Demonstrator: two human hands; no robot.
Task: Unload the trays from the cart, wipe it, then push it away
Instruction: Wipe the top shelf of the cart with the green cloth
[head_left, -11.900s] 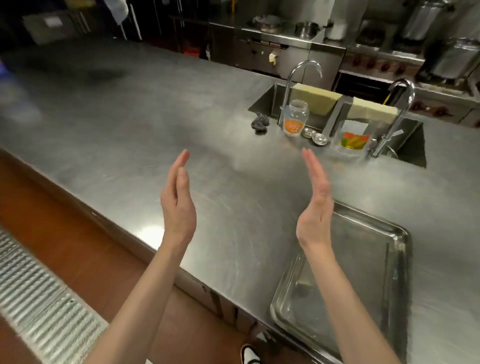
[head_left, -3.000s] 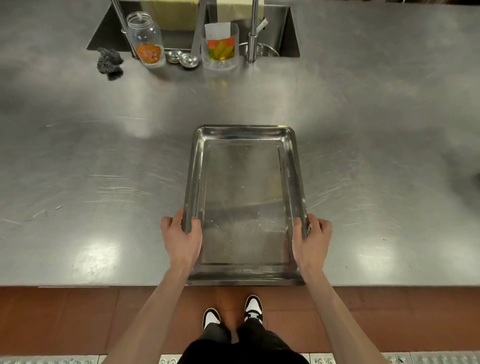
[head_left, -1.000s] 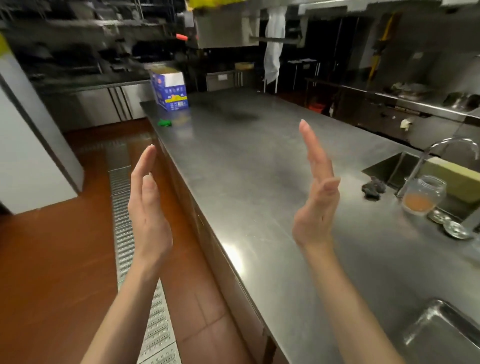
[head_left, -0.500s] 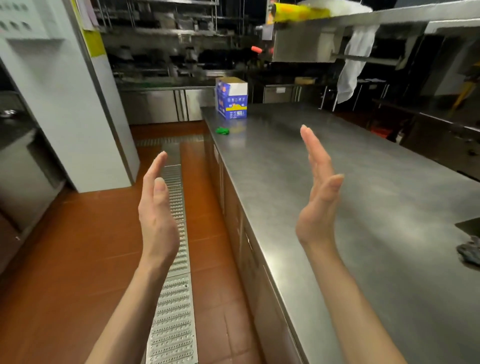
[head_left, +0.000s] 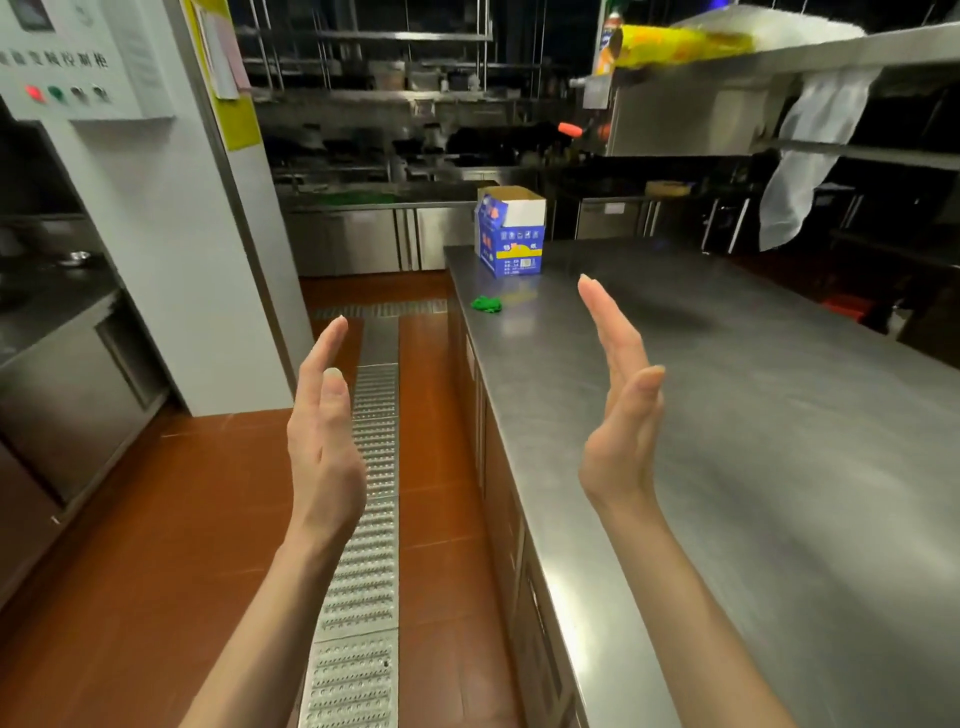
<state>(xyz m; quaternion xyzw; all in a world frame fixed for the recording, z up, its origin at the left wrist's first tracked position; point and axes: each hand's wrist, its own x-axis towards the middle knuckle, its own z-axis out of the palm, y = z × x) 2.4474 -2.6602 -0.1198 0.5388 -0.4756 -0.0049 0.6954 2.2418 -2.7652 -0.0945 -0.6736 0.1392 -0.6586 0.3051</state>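
Note:
My left hand (head_left: 324, 426) is raised over the red floor with its fingers straight, palm facing right, holding nothing. My right hand (head_left: 621, 410) is raised over the near edge of the long steel counter (head_left: 753, 415), fingers straight, palm facing left, also holding nothing. Neither a tray nor the cart is in view. A small green cloth-like lump (head_left: 487, 304) lies on the counter's far left corner, in front of a blue and white carton (head_left: 510, 231).
A metal floor drain grate (head_left: 363, 519) runs along the red tile aisle left of the counter. A white pillar (head_left: 171, 234) and steel cabinets (head_left: 62, 395) stand at the left. An overhead shelf (head_left: 810, 57) with a hanging white cloth (head_left: 810, 156) is at the upper right.
My view has swung left, away from the sink and the tray I set on the counter. The aisle, pillar and carton came into view. Both hands stay raised and flat.

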